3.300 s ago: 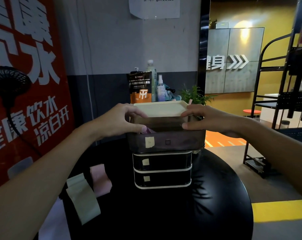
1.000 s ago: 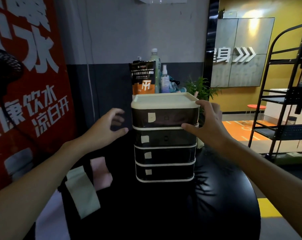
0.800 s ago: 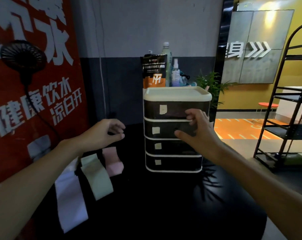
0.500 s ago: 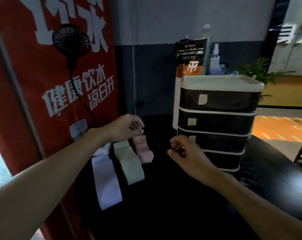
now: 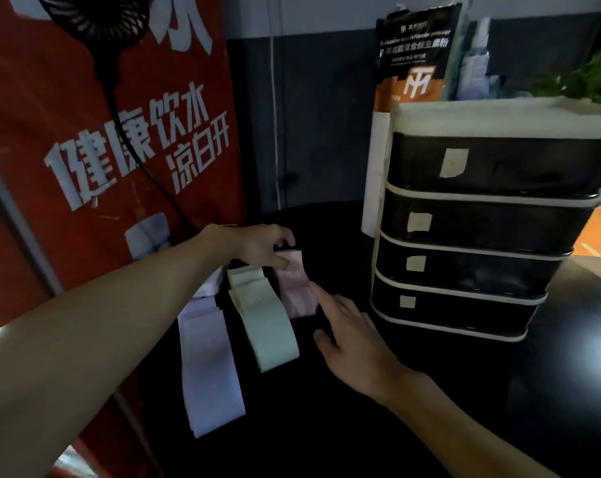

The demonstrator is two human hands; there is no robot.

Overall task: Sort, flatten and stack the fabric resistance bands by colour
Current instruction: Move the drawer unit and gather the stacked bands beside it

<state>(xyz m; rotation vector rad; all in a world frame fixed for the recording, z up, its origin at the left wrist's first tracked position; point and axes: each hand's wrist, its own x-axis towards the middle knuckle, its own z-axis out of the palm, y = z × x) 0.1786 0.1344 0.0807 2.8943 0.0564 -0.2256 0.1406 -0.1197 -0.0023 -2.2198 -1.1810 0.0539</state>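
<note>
Three flat stacks of fabric bands lie side by side on the black round table (image 5: 361,426): lilac bands (image 5: 209,367) on the left, pale green bands (image 5: 268,326) in the middle, pink bands (image 5: 294,288) on the right. My left hand (image 5: 261,244) is at the far end of the pink bands, thumb and fingers curled onto their top edge. My right hand (image 5: 350,326) lies with straight fingers, its fingertips touching the near right edge of the pink bands.
A dark four-drawer organiser (image 5: 475,236) with a cream lid stands right of the bands, all drawers closed. Behind it are a supplement pouch (image 5: 413,56), a spray bottle (image 5: 475,63) and a plant (image 5: 581,77). A red banner (image 5: 85,150) with a small fan (image 5: 95,15) stands at the left.
My hands left the drawer organiser after its top drawer closed and moved left and down to the bands. The left hand now pinches the pink bands; the right touches them.
</note>
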